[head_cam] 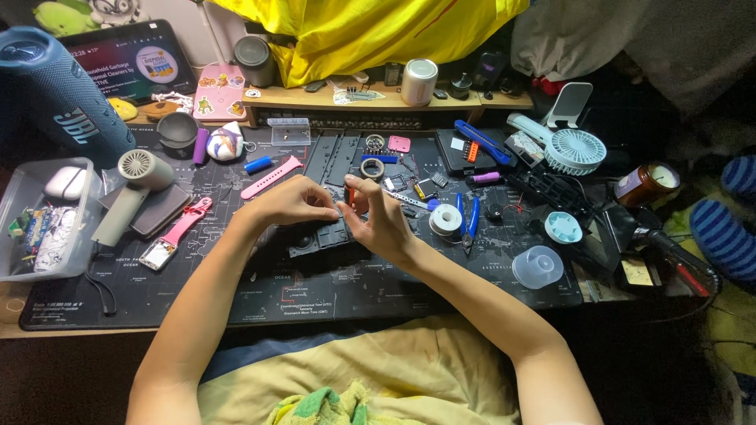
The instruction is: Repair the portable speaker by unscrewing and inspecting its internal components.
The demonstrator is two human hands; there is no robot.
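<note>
Fingertips of the left hand [295,201] and right hand [378,216] meet, pinched together on something too small to identify, directly above the black plastic part [319,236] lying on the worktop [236,291], its long axis running left-right beneath both hands.

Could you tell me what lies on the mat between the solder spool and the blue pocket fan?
In the head view, blue-handled cutters lie right of the solder spool; then mat up to the blue pocket fan.
</note>
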